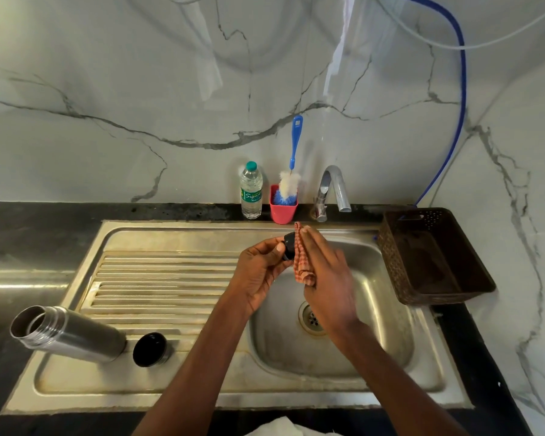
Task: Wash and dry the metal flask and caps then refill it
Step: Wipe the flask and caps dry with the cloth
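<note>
Over the sink basin, my left hand grips a small black cap. My right hand holds an orange checked cloth pressed flat against that cap. The metal flask stands uncapped at the front left of the drainboard, its open mouth toward the left. A second black cap with a metal rim sits beside the flask on its right. A clear water bottle with a green lid stands behind the sink.
A pink cup with a blue-handled bottle brush stands beside the tap. A dark brown basket sits right of the basin. The ribbed drainboard lies to the left. A blue hose runs down the wall.
</note>
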Available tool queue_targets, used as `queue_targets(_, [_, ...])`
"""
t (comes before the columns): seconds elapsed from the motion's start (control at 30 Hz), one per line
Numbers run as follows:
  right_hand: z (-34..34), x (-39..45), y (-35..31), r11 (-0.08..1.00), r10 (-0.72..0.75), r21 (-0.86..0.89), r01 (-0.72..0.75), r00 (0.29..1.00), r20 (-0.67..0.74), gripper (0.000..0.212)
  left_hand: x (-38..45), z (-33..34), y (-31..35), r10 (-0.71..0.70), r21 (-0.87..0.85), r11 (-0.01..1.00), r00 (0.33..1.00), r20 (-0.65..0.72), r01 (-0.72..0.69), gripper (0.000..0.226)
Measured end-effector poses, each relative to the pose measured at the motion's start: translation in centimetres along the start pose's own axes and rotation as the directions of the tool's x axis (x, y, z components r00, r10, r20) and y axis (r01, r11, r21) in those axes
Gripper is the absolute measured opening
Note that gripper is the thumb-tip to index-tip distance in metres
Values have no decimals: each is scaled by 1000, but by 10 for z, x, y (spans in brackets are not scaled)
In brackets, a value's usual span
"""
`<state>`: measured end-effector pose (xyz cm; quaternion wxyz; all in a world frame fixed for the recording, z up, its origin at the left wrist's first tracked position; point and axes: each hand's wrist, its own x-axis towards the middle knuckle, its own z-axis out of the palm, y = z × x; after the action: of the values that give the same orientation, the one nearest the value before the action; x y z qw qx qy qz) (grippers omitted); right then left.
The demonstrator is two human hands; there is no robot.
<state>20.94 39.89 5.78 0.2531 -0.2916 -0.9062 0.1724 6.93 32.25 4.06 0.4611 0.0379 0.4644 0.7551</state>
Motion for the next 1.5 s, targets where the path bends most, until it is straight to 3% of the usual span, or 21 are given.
queue_targets(0.1, [-4, -2, -5, 998, -58, -27, 62, 990, 127, 86, -2, 3, 2, 163, 305, 940, 987, -3, -155, 23])
queue_targets(0.17, [-9, 20, -4, 998, 39, 46, -49, 982, 184, 84, -4, 8, -1, 265, 485, 837, 963, 43, -252, 28])
queue_targets(0.23, [-16, 40, -6, 995, 93, 16, -101, 963, 253, 77, -4, 11, -3, 328, 529, 796, 944, 33, -295, 33])
queue_targets(0.33, [-21, 32, -20, 958, -70, -245, 146, 954, 292, 83, 1, 9, 1, 359, 491, 821, 932, -50, -290, 38])
queue_targets(0.4, [-26, 21, -26, 959, -79, -235, 161, 942, 326, 84, 0, 8, 3, 355, 456, 839, 934, -43, -298, 38])
queue_targets(0.47, [-31, 37, -22, 999, 32, -51, -16, 944, 329, 62, -4, 9, 0, 317, 396, 872, 948, -15, -286, 33])
queue_targets(0.53, [-32, 65, -15, 946, 220, 116, -303, 863, 455, 27, -6, 8, -4, 291, 338, 902, 956, -18, -268, 30])
queue_targets(0.6, [-31, 77, -8, 777, 338, 289, -559, 758, 558, 18, -5, 8, -5, 294, 272, 923, 954, -48, -271, 32])
queue_targets(0.67, [-24, 75, -5, 361, 451, 506, -783, 621, 641, 23, -3, 9, -7, 341, 218, 922, 937, -71, -319, 34])
queue_targets(0.73, [-19, 66, -9, -82, 412, 565, -821, 489, 769, 30, -2, 11, -8, 422, 266, 883, 902, -94, -386, 37])
queue_targets(0.77, [-17, 61, -12, -223, 369, 567, -793, 469, 802, 33, -3, 12, -8, 472, 331, 845, 877, -89, -421, 39])
queue_targets(0.87, [-13, 52, -21, -415, 300, 566, -712, 481, 824, 40, -5, 10, -6, 599, 555, 669, 801, -9, -494, 43])
queue_targets(0.93, [-12, 42, -24, -441, 299, 554, -706, 467, 832, 35, -4, 7, -4, 632, 634, 606, 775, -18, -480, 43])
queue_targets(1.03, [-18, 26, -29, -400, 354, 573, -716, 456, 817, 29, 1, -1, -2, 659, 738, 517, 752, -20, -434, 42])
queue_targets(1.07, [-19, 22, -30, -348, 419, 624, -700, 479, 771, 26, 1, -5, -3, 657, 752, 506, 754, -18, -422, 41])
queue_targets(1.1, [-20, 19, -31, -219, 497, 697, -683, 537, 682, 24, 1, -9, -4, 641, 751, 518, 767, -23, -410, 38])
queue_targets(1.17, [-18, 17, -31, 290, 544, 763, -578, 755, 365, 30, -1, -10, -9, 584, 712, 581, 812, -27, -395, 35])
queue_targets(1.2, [-16, 18, -29, 556, 436, 689, -464, 869, 233, 41, -2, -9, -11, 555, 669, 627, 832, -24, -399, 34])
queue_targets(1.27, [-8, 21, -22, 878, 202, 414, -240, 970, 136, 70, -5, -3, -10, 486, 513, 751, 874, -3, -415, 32])
queue_targets(1.4, [-9, 31, -15, 858, 208, 424, -292, 950, 234, 72, -6, 6, -4, 250, 81, 966, 965, -79, -244, 27])
queue_targets(1.5, [-8, 17, -18, 926, 80, 356, -127, 987, 142, 91, -9, 6, -3, 26, -191, 981, 999, -35, -32, 28])
